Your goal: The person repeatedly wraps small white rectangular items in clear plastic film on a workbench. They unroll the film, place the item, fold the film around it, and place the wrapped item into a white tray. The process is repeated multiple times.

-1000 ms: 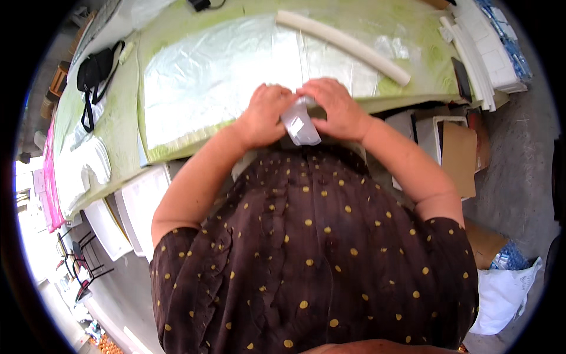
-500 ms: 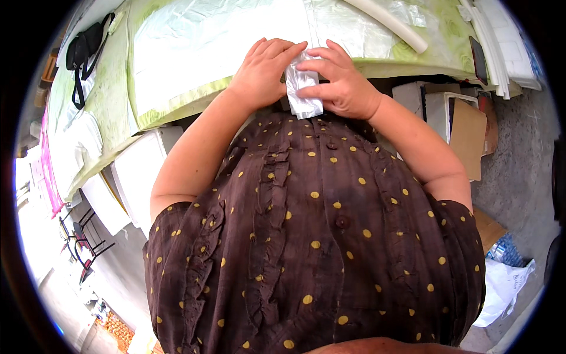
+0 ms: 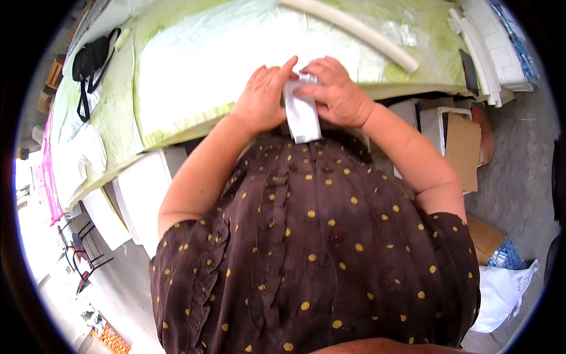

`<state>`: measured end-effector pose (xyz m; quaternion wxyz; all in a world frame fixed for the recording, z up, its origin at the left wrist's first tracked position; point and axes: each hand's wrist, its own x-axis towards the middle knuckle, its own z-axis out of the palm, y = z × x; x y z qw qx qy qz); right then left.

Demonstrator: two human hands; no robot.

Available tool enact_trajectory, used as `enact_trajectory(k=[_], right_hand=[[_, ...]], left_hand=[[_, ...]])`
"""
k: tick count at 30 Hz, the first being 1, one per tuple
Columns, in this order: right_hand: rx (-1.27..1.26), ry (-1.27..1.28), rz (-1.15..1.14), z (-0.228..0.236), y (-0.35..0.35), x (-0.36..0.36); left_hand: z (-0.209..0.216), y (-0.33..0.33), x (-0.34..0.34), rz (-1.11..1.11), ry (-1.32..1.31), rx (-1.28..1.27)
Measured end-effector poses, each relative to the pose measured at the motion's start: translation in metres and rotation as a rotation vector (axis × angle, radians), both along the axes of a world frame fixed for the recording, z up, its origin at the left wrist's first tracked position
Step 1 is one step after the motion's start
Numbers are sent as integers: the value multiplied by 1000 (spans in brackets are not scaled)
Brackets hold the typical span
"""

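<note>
White packet: hangs longer and smoother between the hands than half a second ago, when more fingers covered its face; the handling looks to be in progress, now mostly at its upper end. It sits just off the table's near edge, its lower end in front of the shirt; contact there cannot be told.
Right hand: drawn in from a wider spread, now clamped on the packet's upper part, thumb across its face.
Left hand: beside the packet's left edge, forefinger lifted off the top; whether the thumb pinches it is hidden.
Table: near edge runs just beyond the hands.
Plastic sheet: spread up to that edge.
Pale tube: toward the far edge, right of centre.
Black bag: near the left edge.
</note>
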<state>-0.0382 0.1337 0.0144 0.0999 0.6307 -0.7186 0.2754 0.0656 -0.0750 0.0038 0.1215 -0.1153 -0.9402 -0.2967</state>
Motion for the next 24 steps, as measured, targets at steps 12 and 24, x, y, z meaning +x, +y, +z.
enact_trajectory(k=[12, 24], right_hand=[[-96, -576, -178, -2, -14, -18], [244, -963, -604, 9, -54, -52]], left_hand=[[10, 1, -2, 201, -122, 107], [44, -19, -40, 343, -582, 338]])
